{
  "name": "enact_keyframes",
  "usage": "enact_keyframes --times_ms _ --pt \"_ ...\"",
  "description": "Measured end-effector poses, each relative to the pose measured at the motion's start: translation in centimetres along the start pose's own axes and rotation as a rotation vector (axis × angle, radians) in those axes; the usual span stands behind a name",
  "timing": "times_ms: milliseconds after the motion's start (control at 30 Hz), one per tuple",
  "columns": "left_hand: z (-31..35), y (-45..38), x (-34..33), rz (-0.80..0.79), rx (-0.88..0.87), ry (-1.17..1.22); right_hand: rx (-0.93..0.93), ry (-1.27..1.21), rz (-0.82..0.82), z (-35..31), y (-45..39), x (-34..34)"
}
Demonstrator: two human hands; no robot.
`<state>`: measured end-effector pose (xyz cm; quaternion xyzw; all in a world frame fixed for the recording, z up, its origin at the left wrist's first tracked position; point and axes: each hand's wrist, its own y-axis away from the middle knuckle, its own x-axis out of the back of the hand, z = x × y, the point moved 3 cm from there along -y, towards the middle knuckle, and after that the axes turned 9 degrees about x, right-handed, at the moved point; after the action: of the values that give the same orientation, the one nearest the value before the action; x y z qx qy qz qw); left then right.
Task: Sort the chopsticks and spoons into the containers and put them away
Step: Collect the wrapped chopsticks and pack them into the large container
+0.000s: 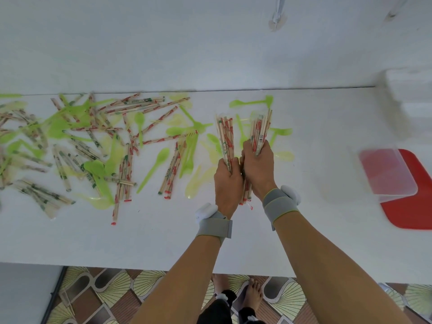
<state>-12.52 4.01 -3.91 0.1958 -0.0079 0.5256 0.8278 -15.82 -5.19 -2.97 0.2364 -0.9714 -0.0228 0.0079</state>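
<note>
Both hands are busy over the middle of the desk (pixel 304 230), a bit right of centre. The left hand (pixel 228 183) has its fingers wrapped tight around a bundle of wrapped chopsticks (pixel 225 136), tips fanning up toward the far edge. The right hand (pixel 258 164) is curled the same way round a second bundle (pixel 260 132), and the two fists sit pressed right against each other. The lower ends of the sticks poke out below the fists, between the wrists. Each wrist wears a grey strap (pixel 215 226) with a white lump on it.

The wrappers are clear with red or green print. There's definitely some writing or a logo on them, but it's too blurry to read, so no brand to report.

The rest of the pile is still loose: a big mess of chopsticks (pixel 121 174) and green spoons (pixel 154 168) sprawled over the left half of the desk right out to the left edge, with paler yellowish spoons (pixel 197 183) mixed in. A few more green spoons (pixel 252 102) lie just behind the hands, near the far edge.

Over by the right edge there's a clear plastic container (pixel 388 174) sitting partly on top of a red lid (pixel 411 209). Another whitish container (pixel 409 94) sits at the far right corner, pretty blurred.
</note>
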Motion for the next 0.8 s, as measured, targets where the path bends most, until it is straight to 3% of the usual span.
enact_keyframes --times_ms 300,467,800 --pt "-1.0 -0.7 0.2 -0.107 0.06 0.02 -0.02 -0.076 0.029 -0.3 -0.3 0.5" --pt "-0.5 -1.0 0.5 -0.105 0.04 0.016 -0.079 -0.038 -0.046 -0.7 -0.5 0.9" --pt "3.0 -0.7 -2.9 -0.34 0.031 0.121 -0.08 0.07 0.016 -4.0 -1.3 6.1"
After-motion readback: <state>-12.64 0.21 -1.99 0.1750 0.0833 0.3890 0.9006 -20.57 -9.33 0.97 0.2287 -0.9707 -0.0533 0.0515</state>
